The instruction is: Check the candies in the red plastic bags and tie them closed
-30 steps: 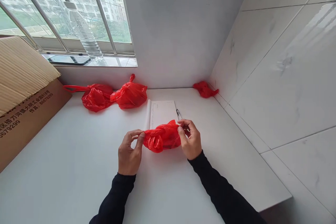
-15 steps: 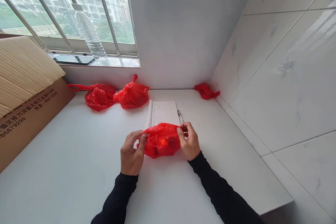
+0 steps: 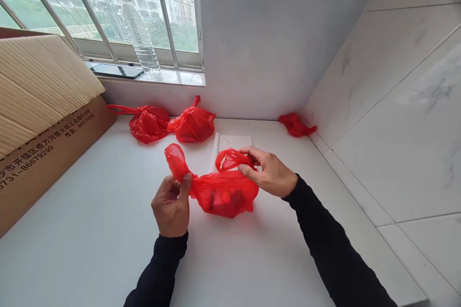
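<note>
A thin red plastic bag (image 3: 226, 196) with dark and orange shapes showing through it is between my hands, over the white table. My left hand (image 3: 173, 204) pinches the bag's left side, and a red handle loop stands up above those fingers. On the bag's upper right, my right hand (image 3: 268, 170) has its thumb and fingers closed around another loop of the plastic. What lies inside the bag is too blurred to name. Just behind it, a notepad (image 3: 236, 141) with a few lines of writing is partly covered by the bag and my right hand.
Two tied red bags (image 3: 192, 122) sit against the back wall, and a smaller red bundle (image 3: 296, 124) lies in the right corner. A cardboard box (image 3: 54, 139) stands at the left. On the windowsill are a water bottle (image 3: 142, 41) and a dark flat device (image 3: 117, 71).
Both handle loops now stand up from the bag. My left hand has moved slightly left, my right hand up and to the right. The camera view has shifted, and the pen is hidden.
</note>
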`<state>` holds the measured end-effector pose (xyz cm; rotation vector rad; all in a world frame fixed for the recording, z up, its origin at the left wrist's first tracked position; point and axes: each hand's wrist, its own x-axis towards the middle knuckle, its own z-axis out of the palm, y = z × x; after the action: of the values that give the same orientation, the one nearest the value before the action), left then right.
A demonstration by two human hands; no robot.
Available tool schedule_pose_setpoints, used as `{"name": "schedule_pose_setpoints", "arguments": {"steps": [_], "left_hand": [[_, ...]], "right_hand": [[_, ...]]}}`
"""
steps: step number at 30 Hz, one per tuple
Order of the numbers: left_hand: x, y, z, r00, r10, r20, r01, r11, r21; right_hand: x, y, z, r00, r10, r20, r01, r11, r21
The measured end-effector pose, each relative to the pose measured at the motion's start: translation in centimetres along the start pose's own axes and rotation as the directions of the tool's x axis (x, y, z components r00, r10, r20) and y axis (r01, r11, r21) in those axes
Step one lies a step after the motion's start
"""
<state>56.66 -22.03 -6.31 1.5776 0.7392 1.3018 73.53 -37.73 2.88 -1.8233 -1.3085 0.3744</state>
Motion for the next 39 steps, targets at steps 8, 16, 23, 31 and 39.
{"name": "schedule_pose_setpoints", "arguments": {"steps": [8,16,23,31,39], "left_hand": [[-1.2,2.5,-1.1,0.991,-0.132,0.018,0.133,0.987,-0.092],[-4.4,6.4,-3.8,0.940,-0.322,-0.114,0.338,0.924,0.176],[-4.8,8.6,-4.6,0.948,-0.318,-0.006,0.312,0.926,0.214],[-5.6,6.9,-7.3,0.924,-0.381,0.035,0.366,0.906,0.213],[-5.7,8.9,-6.8,0.958,-0.283,0.041,0.281,0.959,0.042]], "right_hand": [[-3.3,-3.7,-3.1,0.991,-0.088,0.097,0.104,0.979,-0.177],[-6.1,-6.0,-2.8,0.954,-0.246,-0.170,0.177,0.923,-0.342],[-5.2,-6.9,2.0,0.875,-0.483,0.036,0.473,0.836,-0.278],[-4.6,-4.9,2.9,0.927,-0.343,0.150,0.374,0.836,-0.402],[-4.9,-4.9,3.1,0.925,-0.133,0.356,0.307,0.814,-0.493]]}}
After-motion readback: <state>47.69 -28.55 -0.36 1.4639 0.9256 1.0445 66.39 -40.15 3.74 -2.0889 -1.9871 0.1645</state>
